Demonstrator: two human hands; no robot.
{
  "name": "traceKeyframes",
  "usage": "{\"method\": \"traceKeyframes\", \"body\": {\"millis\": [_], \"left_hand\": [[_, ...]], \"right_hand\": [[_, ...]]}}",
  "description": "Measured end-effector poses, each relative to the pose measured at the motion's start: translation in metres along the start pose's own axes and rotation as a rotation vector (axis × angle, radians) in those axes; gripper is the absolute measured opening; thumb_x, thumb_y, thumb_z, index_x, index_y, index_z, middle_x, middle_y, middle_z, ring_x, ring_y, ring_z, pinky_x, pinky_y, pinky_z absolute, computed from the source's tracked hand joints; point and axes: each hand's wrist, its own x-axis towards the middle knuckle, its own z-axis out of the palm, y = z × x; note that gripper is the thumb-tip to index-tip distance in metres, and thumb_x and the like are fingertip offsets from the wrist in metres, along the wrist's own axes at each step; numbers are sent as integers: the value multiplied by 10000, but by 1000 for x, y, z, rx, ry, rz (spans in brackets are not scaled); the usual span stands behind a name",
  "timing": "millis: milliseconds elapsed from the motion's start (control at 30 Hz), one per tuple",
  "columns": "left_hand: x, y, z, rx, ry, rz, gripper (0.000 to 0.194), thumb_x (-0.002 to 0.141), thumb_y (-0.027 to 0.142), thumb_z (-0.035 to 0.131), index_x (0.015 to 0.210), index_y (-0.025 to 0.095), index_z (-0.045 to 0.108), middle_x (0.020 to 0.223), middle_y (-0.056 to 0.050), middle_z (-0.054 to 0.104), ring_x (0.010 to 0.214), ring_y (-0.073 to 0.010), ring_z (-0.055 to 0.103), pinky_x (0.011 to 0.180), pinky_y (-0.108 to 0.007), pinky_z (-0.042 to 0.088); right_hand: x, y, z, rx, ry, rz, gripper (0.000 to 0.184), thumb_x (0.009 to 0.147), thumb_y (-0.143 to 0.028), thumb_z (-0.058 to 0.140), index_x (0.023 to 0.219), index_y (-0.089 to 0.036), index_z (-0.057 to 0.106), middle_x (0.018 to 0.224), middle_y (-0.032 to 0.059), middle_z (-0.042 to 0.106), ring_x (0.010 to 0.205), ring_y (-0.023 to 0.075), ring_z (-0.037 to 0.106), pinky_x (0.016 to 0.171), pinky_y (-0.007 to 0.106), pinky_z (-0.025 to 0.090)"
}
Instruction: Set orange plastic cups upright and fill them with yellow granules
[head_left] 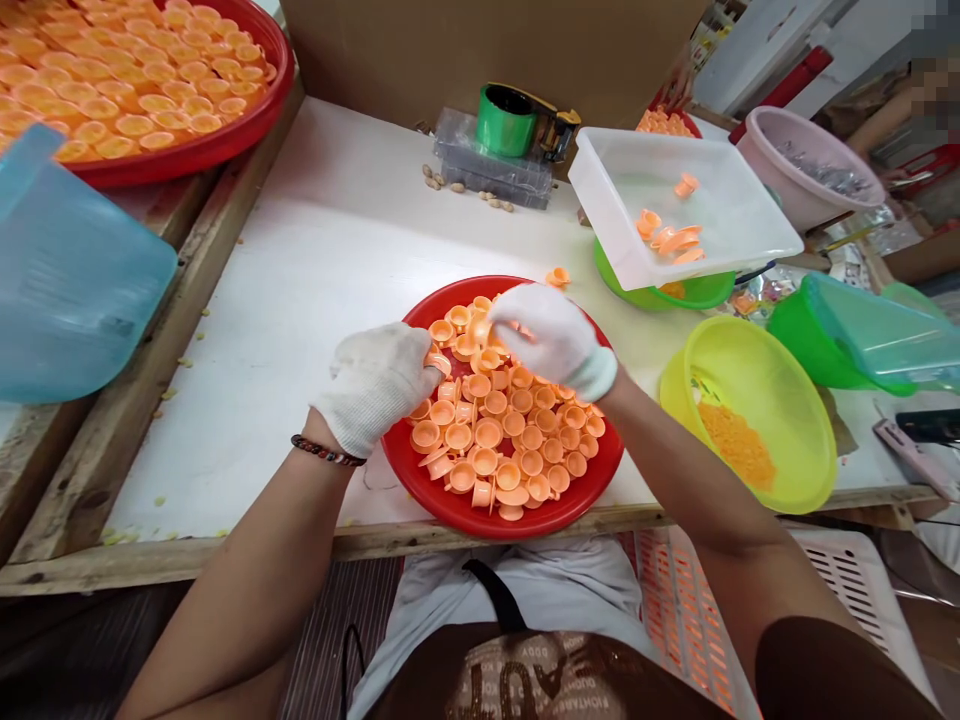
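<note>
A round red tray [420,500] in front of me holds many small orange plastic toy cups [489,432], some upright, others tipped on their sides. Over its left rim, my left hand [384,380], in a white knit glove, pinches an orange toy cup between thumb and fingers. My right hand [559,338], also gloved, is over the far side of the tray with its fingers curled down among the cups. A bit of orange shows at those fingers, but what they grip is partly hidden. One loose cup [557,278] lies on the table just beyond the tray.
A large red tray [274,90] full of orange cups is at upper left, beside a blue scoop [82,290]. At right are a white bin [615,240], a yellow bowl [802,440] and a green scoop [810,330]. Green tape [506,125] sits at the back.
</note>
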Motion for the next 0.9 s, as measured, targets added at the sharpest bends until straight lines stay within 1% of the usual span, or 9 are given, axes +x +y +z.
{"method": "traceKeyframes", "body": {"millis": [67,133,233,300,400,500,633,800,900], "left_hand": [[2,-2,4,-23,26,1,311,917,392,536,1099,191,688,1095,-126,733,877,-280,700,670,-350,448],[3,-4,4,-79,68,37,271,932,381,539,1087,201,671,1087,-113,732,862,-270,692,669,-357,444],[1,-1,3,-106,150,151,226,962,316,489,1032,209,676,1078,-101,721,855,-261,678,688,-375,453],[-4,4,4,-29,183,230,252,970,254,446,972,200,692,1021,-106,709,833,-265,671,695,-394,454],[-16,8,15,62,162,335,305,970,198,420,881,193,711,928,-105,693,807,-276,669,718,-423,466],[-29,1,30,-63,239,356,302,988,222,438,961,195,738,1010,-95,720,893,-267,687,812,-423,508],[-38,-7,44,-223,440,235,326,1020,360,466,1058,194,744,1105,-93,733,938,-255,693,842,-400,529],[-38,2,48,-129,348,238,226,968,324,532,1001,198,717,1045,-102,727,903,-272,692,807,-417,520],[-38,7,53,-154,371,218,228,971,276,508,1062,190,699,1066,-111,725,917,-272,691,808,-412,523]], "right_hand": [[-5,21,-39,-91,303,133,257,1025,-195,449,1033,-157,703,970,114,696,934,242,640,886,414,500],[-11,42,-77,-313,582,291,284,1000,-205,462,1134,-162,709,1071,158,679,1025,296,634,938,489,487],[-21,52,-103,-413,656,379,487,946,-232,550,1428,-183,589,1317,214,584,1221,365,557,942,524,473],[-29,39,-89,-299,506,359,419,994,-229,483,1396,-203,598,1268,186,620,1170,323,588,912,477,489],[-41,5,-40,-141,55,185,326,1009,-146,431,1195,-207,692,1131,107,687,1046,255,612,887,405,476],[-47,-19,3,-137,-240,67,399,971,-33,419,1167,-211,718,1140,74,697,929,217,574,798,358,407],[-42,-16,22,-217,-337,31,332,968,-34,461,1068,-195,734,1054,69,718,876,225,532,753,371,329],[-41,-9,17,-292,-345,-95,278,971,-50,490,996,-189,729,1009,72,722,859,233,524,723,387,289],[-48,-14,17,-301,-359,-179,296,1018,-84,453,965,-181,728,973,78,716,852,231,526,715,388,285]]}}
